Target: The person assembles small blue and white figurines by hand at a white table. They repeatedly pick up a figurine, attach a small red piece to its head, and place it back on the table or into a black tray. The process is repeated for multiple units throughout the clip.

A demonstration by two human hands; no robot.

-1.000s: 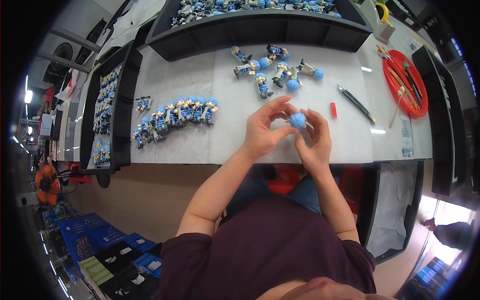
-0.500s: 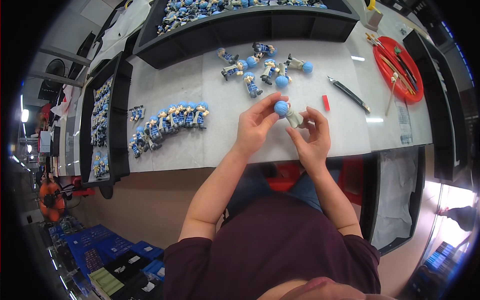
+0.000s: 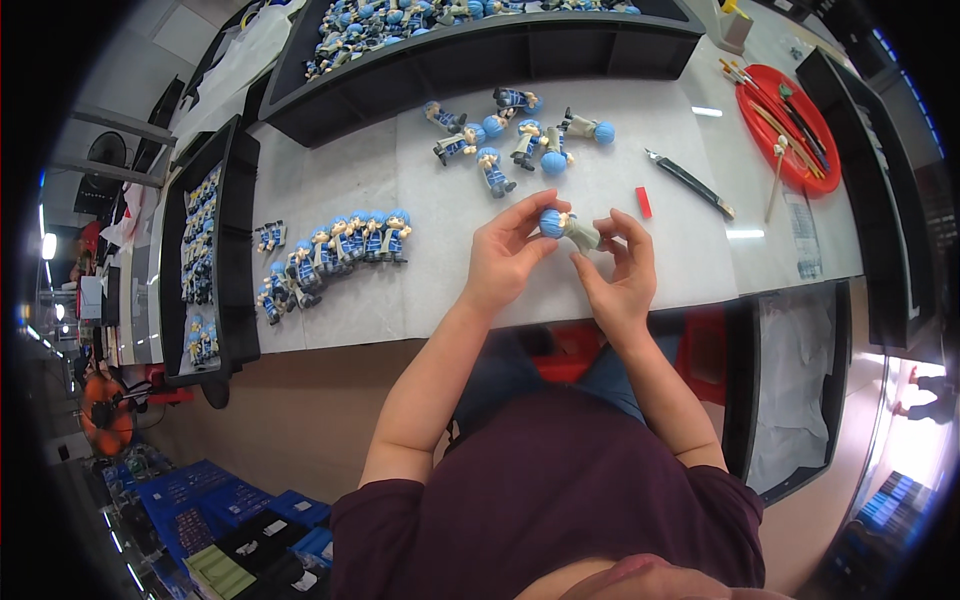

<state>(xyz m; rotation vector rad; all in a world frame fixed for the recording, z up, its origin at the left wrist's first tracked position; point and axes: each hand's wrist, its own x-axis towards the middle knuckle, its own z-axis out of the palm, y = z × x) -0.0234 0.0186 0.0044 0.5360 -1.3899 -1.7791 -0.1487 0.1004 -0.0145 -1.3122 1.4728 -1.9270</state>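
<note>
Between my two hands, just above the white table sheet, is a small figurine [image 3: 580, 234] with a ribbed blue head and a pale grey-green cape. My left hand [image 3: 503, 250] is closed on the head end, thumb and fingers on either side of it. The fingertips of my right hand [image 3: 622, 272] pinch the lower end of the cape. The figurine lies tilted sideways, head to the left. Beyond my hands is a loose group of similar blue-headed figurines [image 3: 491, 172]. More of them stand close together in a curved row [image 3: 370, 237] on the left.
A black bin [image 3: 480, 58] heaped with figurines stands at the back. Another black tray [image 3: 240, 240] is at the left edge. To the right lie a red piece [image 3: 643, 202], a utility knife [image 3: 690, 184] and a red oval dish [image 3: 832, 170] with brushes and sticks.
The figurine has turned in my fingers, from slanting to lying nearer level, showing more of the side of its head and cape. Both hands keep their grip. The view has shifted slightly.
</note>
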